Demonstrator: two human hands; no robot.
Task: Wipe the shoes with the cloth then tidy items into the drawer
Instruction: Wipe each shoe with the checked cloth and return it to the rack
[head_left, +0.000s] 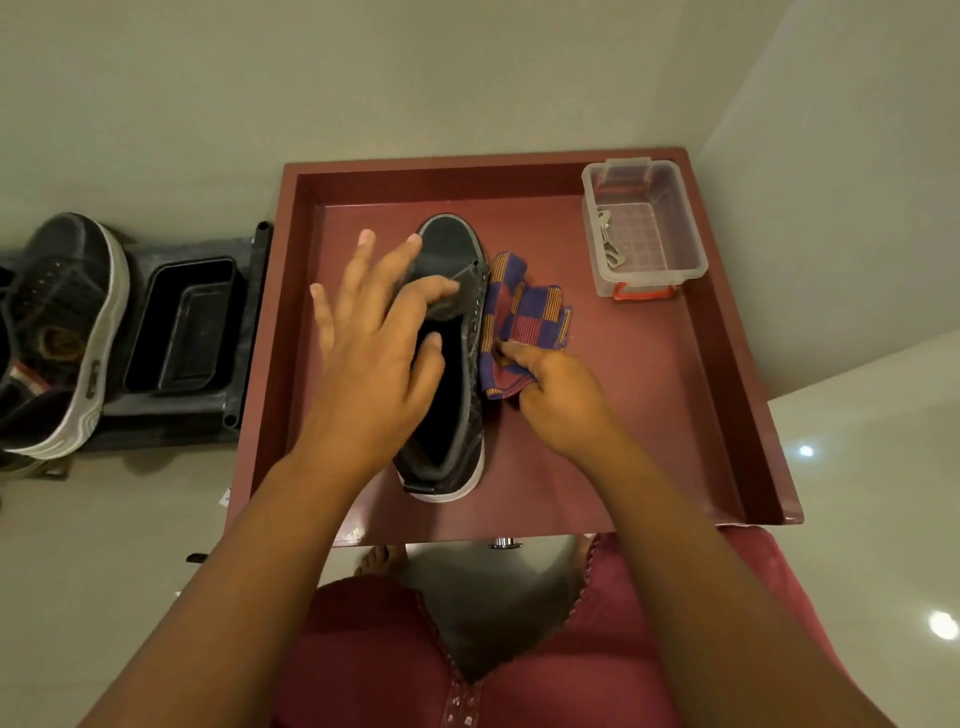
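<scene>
A black high-top shoe (453, 249) with a white sole lies in the open maroon drawer (644, 447), toe pointing away from me. My left hand (374, 353) hovers over its opening with fingers spread and loosely bent, its fingertips over the tongue. Right beside the shoe lies a checked blue, red and orange cloth (524, 317), which my right hand (556, 395) pinches at its near edge. A second black shoe (67, 332) with a white sole stands outside the drawer at the far left.
A clear plastic box (644, 228) with a red latch and small metal items sits in the drawer's far right corner. A black tray (184, 325) rests on a dark stand left of the drawer. Pale glossy floor surrounds the drawer.
</scene>
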